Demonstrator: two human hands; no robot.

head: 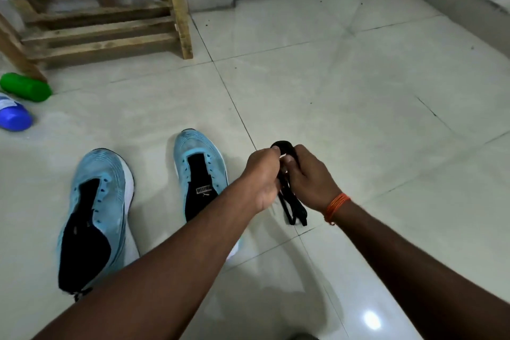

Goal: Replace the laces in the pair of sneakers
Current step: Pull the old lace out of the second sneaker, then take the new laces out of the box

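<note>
Watching the head cam feed here. Both hands are up over the tiled floor (pixel 358 91), working a bundled black lace (pixel 290 203) between them. The left hand (pixel 263 174) has its fingers (pixel 269 152) curled in, pinching the lace near the top of the bundle. The right hand (pixel 309 176) has fingers and thumb wrapped round the same bundle from the other side, so both are clamped on it. A small loop of lace pokes up above the knuckles, and a couple of strands hang down below the palms. I honestly can't tell if the ends touch the floor or hang just above it.

There's an orange thread band (pixel 337 205) on the right wrist.

The two sneakers sit on the floor to the left of the hands, toes pointing away. They're light blue with black tongues and white soles. The near sneaker (pixel 96 207) lies further left and is partly covered by the left forearm at its heel. The far sneaker (pixel 200 171) is just beside the left wrist. Its tongue label (pixel 202 190) looks like a Puma logo with lettering, but it's a bit too blurry to read for sure.

Off at the left edge lie a green bottle (pixel 26 87) and a blue-capped bottle (pixel 13 116), next to a wooden rack (pixel 110 22).
</note>
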